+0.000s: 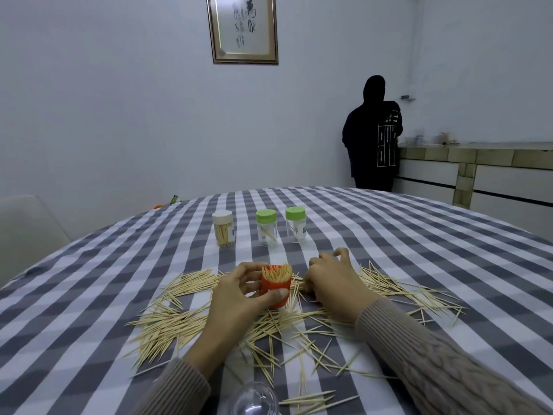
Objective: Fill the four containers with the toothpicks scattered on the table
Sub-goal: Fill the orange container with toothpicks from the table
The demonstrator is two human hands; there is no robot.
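My left hand (236, 292) grips an open orange container (276, 290) packed with upright toothpicks, held at the middle of the table. My right hand (329, 278) rests just right of it on the scattered toothpicks (167, 324), fingers curled down over some near the container; whether it holds any is hidden. Further back stand a white-lidded container (223, 228) full of toothpicks and two green-lidded clear containers (266, 227) (295, 224) with only a few toothpicks inside.
The checked tablecloth (389, 235) covers a round table. A clear plastic lid or cup (253, 399) lies at the near edge. A pale chair (27, 226) stands at the left. A person in black (372, 136) stands by a counter at the back right.
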